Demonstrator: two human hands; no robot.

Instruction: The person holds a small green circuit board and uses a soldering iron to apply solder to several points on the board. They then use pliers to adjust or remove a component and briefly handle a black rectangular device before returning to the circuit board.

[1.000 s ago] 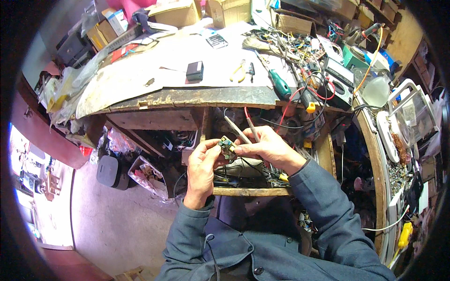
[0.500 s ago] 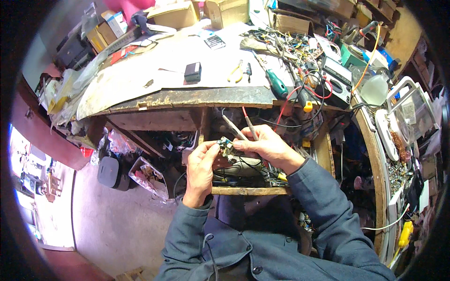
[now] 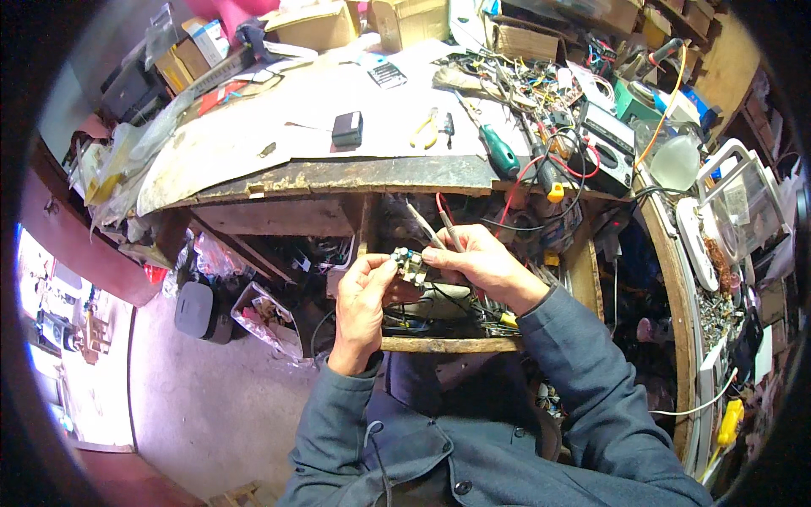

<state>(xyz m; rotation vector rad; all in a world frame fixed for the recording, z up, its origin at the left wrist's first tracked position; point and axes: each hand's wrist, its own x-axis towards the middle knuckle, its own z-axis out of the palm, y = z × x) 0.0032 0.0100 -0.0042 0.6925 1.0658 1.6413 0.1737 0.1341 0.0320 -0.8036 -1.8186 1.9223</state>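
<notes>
The small circuit board [image 3: 410, 268] has been tipped a little in the fingers, so its bumpy side with the little parts shows more now. That means the person has a different look at it, while both hands are in much the same place. The left hand [image 3: 363, 297] pinches the board by its left edge. The right hand [image 3: 492, 269] is closed around two thin test sticks [image 3: 450, 228], and its thumb seems to touch the board's right side. The board sits between the hands, above the open drawer [image 3: 452, 345] and in front of the desk [image 3: 338, 178]
</notes>
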